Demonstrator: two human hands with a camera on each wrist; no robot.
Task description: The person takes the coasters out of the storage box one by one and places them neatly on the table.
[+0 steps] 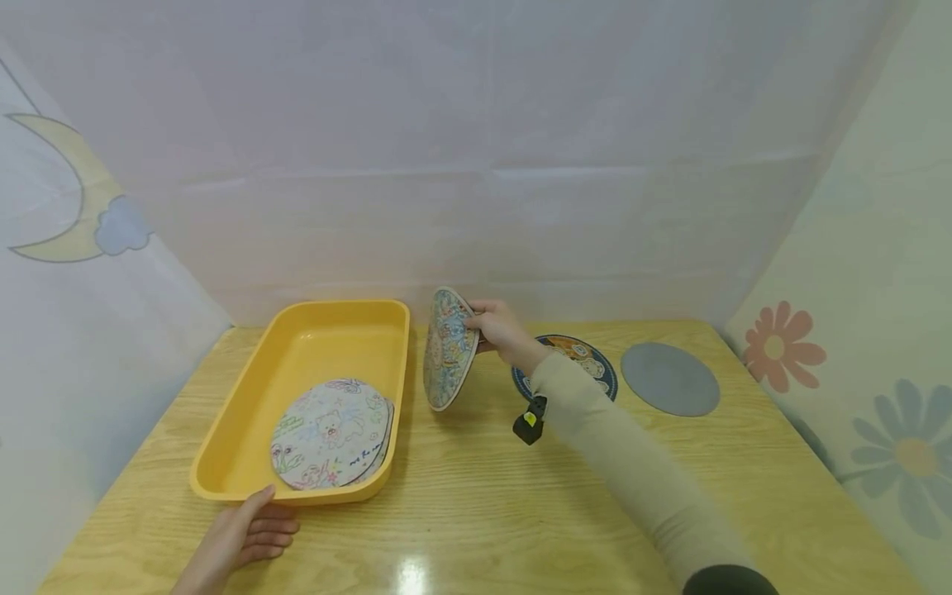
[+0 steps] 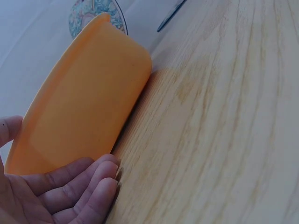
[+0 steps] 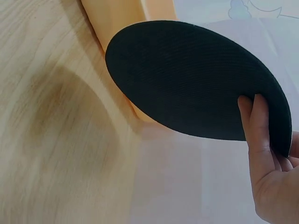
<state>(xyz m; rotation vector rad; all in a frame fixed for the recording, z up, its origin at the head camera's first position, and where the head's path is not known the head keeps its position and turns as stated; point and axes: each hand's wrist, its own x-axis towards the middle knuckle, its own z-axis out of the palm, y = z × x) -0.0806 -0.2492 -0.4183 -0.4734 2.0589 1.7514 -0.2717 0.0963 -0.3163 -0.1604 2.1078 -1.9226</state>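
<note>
My right hand (image 1: 506, 335) pinches the edge of a round mat (image 1: 449, 351) with a colourful cartoon print and holds it tilted above the table, just right of the yellow tray (image 1: 405, 330). In the right wrist view the mat's dark, ribbed underside (image 3: 187, 79) faces the camera, with fingers on it. At the tray's near left corner, my left hand (image 1: 241, 529) grips the wall, thumb at the rim and fingers against the outside. Inside the tray, a white printed round mat (image 1: 330, 434) lies on top of others, whose edges show beneath it.
On the table (image 1: 461, 512), a dark blue patterned round mat (image 1: 587, 359) lies partly behind the right forearm. Beside it to the right is a plain grey round mat (image 1: 669, 378). A pale curtain (image 1: 476, 165) hangs behind the table's far edge.
</note>
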